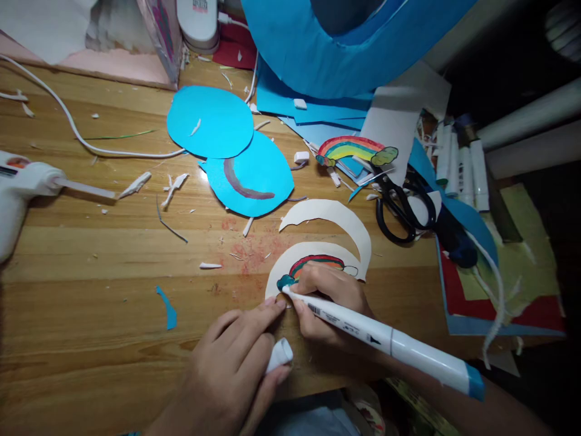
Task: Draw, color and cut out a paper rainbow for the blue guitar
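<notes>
My right hand [329,297] grips a white marker [376,333] with a teal end, its tip at a teal cloud drawn on a white paper piece [280,261]. That paper carries a small rainbow with an uncoloured cloud at its right end; part of the drawing is behind my fingers. My left hand [240,357] rests its fingertips on the paper's lower left edge and holds a white marker cap [279,355] between thumb and fingers. A curved white strip of paper [338,212] arches above the drawing.
Two blue paper shapes [209,121] lie at upper centre. Black scissors [403,212] and a cut-out rainbow [354,147] are at upper right, near several markers [465,172]. A white glue gun [27,188] sits at left. Paper scraps dot the wooden table [91,339].
</notes>
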`<state>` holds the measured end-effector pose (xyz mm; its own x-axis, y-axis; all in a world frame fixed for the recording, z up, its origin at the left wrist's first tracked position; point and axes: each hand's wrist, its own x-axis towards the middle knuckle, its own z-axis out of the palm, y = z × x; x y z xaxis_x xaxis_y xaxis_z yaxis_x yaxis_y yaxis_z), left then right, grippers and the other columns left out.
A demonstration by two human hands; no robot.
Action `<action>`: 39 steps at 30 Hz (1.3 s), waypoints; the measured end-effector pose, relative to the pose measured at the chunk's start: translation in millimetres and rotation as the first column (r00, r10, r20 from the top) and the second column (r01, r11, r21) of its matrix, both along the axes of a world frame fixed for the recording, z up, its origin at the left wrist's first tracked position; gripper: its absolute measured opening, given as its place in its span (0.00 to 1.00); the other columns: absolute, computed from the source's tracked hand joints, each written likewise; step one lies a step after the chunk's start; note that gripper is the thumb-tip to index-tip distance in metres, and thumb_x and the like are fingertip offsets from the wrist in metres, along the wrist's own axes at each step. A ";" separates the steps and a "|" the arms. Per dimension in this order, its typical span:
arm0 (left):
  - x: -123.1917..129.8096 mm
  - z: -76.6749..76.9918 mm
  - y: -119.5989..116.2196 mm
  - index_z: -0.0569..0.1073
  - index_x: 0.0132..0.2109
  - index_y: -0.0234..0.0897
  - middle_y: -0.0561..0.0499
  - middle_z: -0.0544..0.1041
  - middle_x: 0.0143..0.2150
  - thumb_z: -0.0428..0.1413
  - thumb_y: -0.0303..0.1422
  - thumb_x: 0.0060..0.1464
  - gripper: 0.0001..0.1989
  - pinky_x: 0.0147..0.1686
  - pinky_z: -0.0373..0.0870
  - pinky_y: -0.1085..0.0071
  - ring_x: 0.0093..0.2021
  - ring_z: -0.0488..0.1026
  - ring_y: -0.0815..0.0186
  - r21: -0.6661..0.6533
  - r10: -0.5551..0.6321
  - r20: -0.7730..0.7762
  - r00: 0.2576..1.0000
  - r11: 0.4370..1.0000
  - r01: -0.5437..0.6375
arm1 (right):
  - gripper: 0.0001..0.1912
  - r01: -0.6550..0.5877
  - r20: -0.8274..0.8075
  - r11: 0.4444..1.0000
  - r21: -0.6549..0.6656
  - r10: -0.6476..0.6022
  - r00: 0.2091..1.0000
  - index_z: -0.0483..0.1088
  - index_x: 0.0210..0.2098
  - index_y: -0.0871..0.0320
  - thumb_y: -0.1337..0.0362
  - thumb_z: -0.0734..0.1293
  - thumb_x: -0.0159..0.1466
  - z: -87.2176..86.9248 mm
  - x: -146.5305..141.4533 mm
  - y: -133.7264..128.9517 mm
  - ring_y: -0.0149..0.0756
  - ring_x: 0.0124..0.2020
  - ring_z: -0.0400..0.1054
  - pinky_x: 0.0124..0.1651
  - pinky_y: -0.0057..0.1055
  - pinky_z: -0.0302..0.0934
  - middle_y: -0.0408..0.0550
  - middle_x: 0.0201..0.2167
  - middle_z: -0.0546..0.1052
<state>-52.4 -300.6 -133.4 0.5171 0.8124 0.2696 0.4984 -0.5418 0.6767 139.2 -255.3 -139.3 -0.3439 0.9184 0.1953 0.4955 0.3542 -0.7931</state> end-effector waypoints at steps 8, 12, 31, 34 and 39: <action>0.6 0.2 0.5 0.72 0.47 0.29 0.43 0.74 0.54 0.46 0.26 0.62 0.12 0.50 0.61 0.69 0.53 0.68 0.63 0.003 -0.006 -0.008 1.000 1.000 0.006 | 0.09 0.013 0.055 0.999 0.037 -0.015 0.998 0.56 0.25 0.54 0.71 0.62 0.52 -1.4 1.7 0.4 0.29 0.18 0.56 0.21 0.28 0.51 0.37 0.19 0.61; -0.1 -0.3 -0.1 0.71 0.48 0.28 0.42 0.73 0.55 0.46 0.26 0.62 0.13 0.51 0.60 0.68 0.54 0.67 0.63 0.000 -0.021 -0.008 1.000 1.000 0.021 | 0.09 0.017 0.019 1.000 0.018 -0.017 1.000 0.55 0.25 0.54 0.72 0.62 0.52 -1.1 3.2 0.7 0.28 0.18 0.54 0.21 0.28 0.51 0.37 0.18 0.60; -0.6 -1.6 1.2 0.70 0.50 0.27 0.41 0.72 0.56 0.46 0.24 0.61 0.13 0.52 0.58 0.68 0.56 0.65 0.63 -0.016 -0.045 -0.018 0.999 0.999 0.045 | 0.09 -0.009 0.001 1.000 -0.010 0.009 1.000 0.53 0.25 0.55 0.72 0.61 0.51 3.4 4.7 2.0 0.28 0.18 0.52 0.22 0.28 0.51 0.37 0.19 0.61; -0.5 -1.5 1.9 0.70 0.50 0.27 0.41 0.72 0.56 0.46 0.24 0.61 0.13 0.52 0.58 0.68 0.56 0.65 0.63 -0.003 -0.053 -0.016 0.998 0.999 0.053 | 0.09 0.006 0.003 1.000 -0.007 -0.006 1.000 0.53 0.25 0.55 0.72 0.60 0.51 2.4 5.0 1.6 0.28 0.18 0.53 0.22 0.28 0.50 0.37 0.18 0.61; -1.4 -0.7 0.2 0.70 0.49 0.26 0.41 0.72 0.56 0.47 0.24 0.60 0.13 0.52 0.57 0.68 0.55 0.65 0.63 -0.019 -0.057 -0.017 0.998 0.998 0.056 | 0.10 0.009 -0.002 1.000 0.003 -0.009 1.000 0.53 0.24 0.54 0.73 0.60 0.51 1.6 6.0 2.3 0.28 0.18 0.53 0.22 0.28 0.51 0.37 0.18 0.60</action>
